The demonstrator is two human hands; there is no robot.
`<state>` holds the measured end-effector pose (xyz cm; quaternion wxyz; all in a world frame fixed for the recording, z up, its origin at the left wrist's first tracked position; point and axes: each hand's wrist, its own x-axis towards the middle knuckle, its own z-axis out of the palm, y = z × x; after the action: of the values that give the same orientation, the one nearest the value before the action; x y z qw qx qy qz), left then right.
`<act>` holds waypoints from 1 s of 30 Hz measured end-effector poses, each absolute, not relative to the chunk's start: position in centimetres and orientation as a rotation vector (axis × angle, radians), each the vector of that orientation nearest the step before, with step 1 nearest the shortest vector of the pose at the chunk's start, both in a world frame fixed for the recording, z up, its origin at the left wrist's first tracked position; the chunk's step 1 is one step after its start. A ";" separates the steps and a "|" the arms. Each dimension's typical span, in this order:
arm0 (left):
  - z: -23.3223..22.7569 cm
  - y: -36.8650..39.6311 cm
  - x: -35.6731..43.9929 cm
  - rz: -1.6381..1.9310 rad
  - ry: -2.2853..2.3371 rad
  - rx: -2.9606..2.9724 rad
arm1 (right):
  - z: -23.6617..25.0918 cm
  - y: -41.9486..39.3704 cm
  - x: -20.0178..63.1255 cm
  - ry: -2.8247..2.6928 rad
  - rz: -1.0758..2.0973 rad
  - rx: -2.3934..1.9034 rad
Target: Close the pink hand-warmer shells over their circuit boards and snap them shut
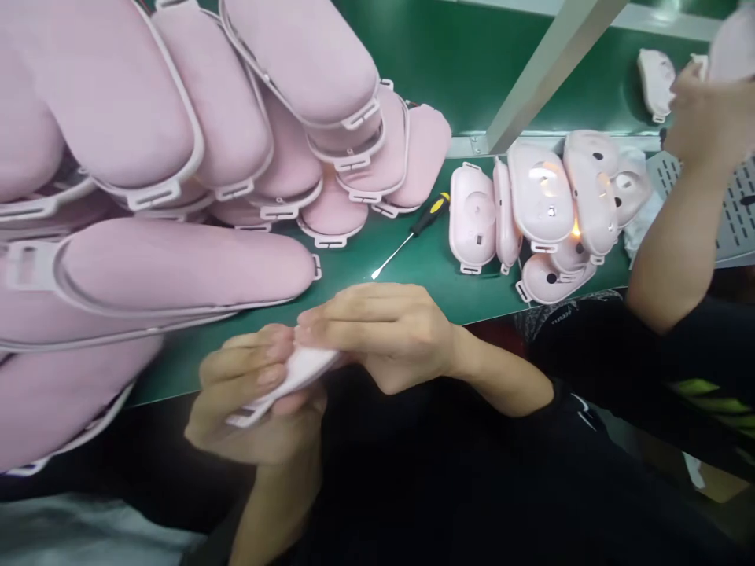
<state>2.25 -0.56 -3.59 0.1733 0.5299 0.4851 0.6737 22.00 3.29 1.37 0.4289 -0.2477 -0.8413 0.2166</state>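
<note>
Between my two hands, just in front of the bench edge, is a pale pink plastic shell [307, 369] with a slotted tab at its lower end. My left hand [253, 401] is closed around its lower left part. My right hand [389, 334] grips the upper right end, fingers bent over it. Much of the shell is hidden by my fingers. Beyond my hands a screwdriver [413, 233] with a black and yellow handle lies on the green bench, its tip towards me.
Many padded pink cases [182, 275] are piled on the left. Right of the screwdriver stands a group of pale pink shells [472, 216]. A metal post [548, 75] rises behind. At far right, a co-worker's hand [713, 118] holds a pale part near a slotted grey tray [734, 208].
</note>
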 end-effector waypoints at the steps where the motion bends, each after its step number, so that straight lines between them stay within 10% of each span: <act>1: -3.9 -0.4 2.0 2.036 1.287 1.563 | 1.4 3.6 21.9 -2.157 0.568 -0.598; 10: 0.7 -2.0 -3.8 1.446 1.418 2.202 | -2.2 4.8 23.3 -2.204 0.818 -0.700; 30: -2.0 -2.5 -2.5 1.613 1.541 2.428 | -3.9 3.8 19.6 -2.067 0.561 -0.703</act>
<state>-2.47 -2.51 -2.05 -0.0777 0.7341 0.4661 0.4877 19.63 3.82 -3.88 0.4294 -0.2818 -0.8281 0.2247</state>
